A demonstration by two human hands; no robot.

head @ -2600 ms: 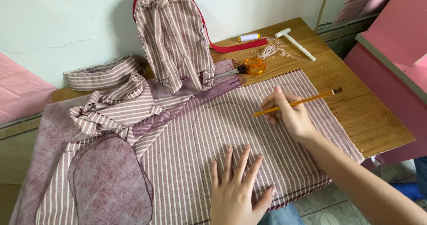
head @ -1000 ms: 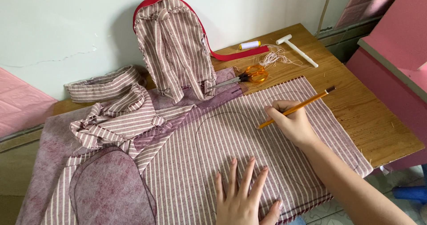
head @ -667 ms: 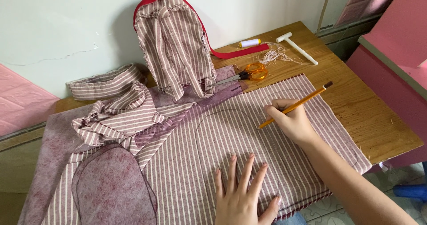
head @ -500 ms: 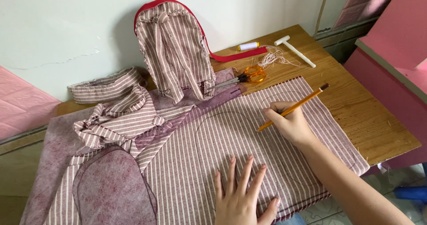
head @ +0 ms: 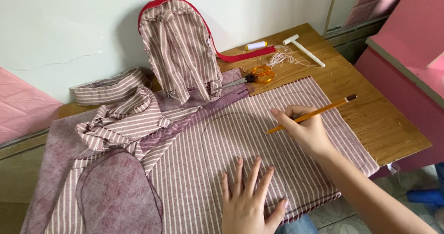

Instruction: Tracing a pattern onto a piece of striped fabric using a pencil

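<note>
— Where the striped fabric point(head: 259, 141) is spread flat across the wooden table point(head: 370, 118), what is held over it?

— A yellow pencil point(head: 307, 116) is pinched between the thumb and fingers of the right hand point(head: 305, 130), its dark point set down on the cloth and its shaft tilted up and to the right. A faint curved outline can be made out on the cloth around the tip.

— And the cloth itself?

— It is woven in thin maroon and white stripes, and it is pinned down by the left hand point(head: 249, 204), which is laid palm-down with the fingers spread, just below the pencil hand.

— What is seen beyond that?

— A rounded, mottled maroon felt-like piece point(head: 118, 194) is laid at the lower left, and crumpled striped pieces point(head: 120, 118) lie above it. A domed striped panel edged in red point(head: 178, 46) is propped against the pale wall. Orange-handled scissors point(head: 252, 76), loose white thread point(head: 282, 57), a small spool point(head: 255, 45) and a white T-shaped tool point(head: 303, 49) are grouped on the bare wood behind.
</note>
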